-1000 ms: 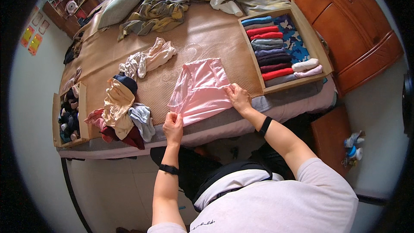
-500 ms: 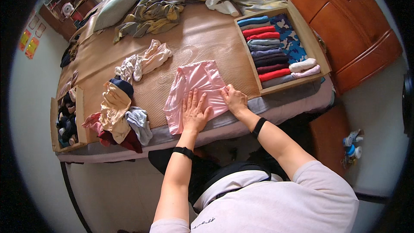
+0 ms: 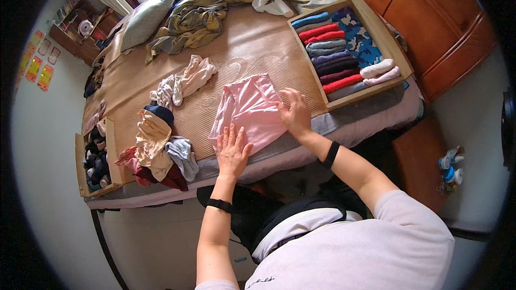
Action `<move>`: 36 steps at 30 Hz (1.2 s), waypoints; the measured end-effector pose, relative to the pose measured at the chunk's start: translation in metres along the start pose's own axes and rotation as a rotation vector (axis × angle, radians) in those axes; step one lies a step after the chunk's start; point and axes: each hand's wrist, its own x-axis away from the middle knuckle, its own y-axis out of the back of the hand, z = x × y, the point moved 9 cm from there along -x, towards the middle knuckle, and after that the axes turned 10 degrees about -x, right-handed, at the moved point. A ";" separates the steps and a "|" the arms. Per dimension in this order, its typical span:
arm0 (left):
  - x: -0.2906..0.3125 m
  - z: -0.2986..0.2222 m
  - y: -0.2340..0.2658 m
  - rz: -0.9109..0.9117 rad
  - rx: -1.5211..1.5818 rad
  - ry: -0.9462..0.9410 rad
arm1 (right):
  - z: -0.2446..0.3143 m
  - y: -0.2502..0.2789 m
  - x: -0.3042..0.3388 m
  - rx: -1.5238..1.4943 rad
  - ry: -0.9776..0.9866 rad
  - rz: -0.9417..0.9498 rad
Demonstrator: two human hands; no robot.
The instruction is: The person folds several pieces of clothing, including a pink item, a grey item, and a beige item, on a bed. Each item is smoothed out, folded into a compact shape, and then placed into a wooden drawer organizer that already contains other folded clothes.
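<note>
A pair of pink briefs [image 3: 251,108] lies spread on the mat at the bed's near edge, with soft creases across it. My left hand [image 3: 231,152] rests open and flat on its lower left part, fingers spread. At the right side of the briefs is my right hand [image 3: 295,113], open, its fingers stretched out and its thumb by the fabric's edge. Left of the briefs lies a pile of crumpled clothes [image 3: 152,142] in beige, dark red and grey-blue. Farther back sits a crumpled pale pink and white heap [image 3: 185,79].
A wooden box [image 3: 365,94] at the right holds a row of folded clothes [image 3: 328,48] and a blue camouflage piece [image 3: 361,35]. A smaller box [image 3: 112,153] with dark items stands at the left edge. Rumpled bedding [image 3: 196,19] covers the far side, near the wooden headboard [image 3: 424,27].
My left hand has slid down toward the lower left of the briefs. My right hand has let go of the right edge and its fingers have opened. The view has shifted slightly.
</note>
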 end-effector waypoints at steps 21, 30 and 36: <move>-0.058 0.087 0.019 -0.031 0.442 0.316 | -0.046 -0.056 0.043 0.410 0.261 0.713; -0.183 0.078 -0.026 -0.030 0.425 0.436 | -0.042 -0.051 0.038 0.320 0.315 0.646; -0.183 0.095 -0.064 0.007 0.491 0.462 | -0.034 -0.043 0.037 0.280 0.358 0.565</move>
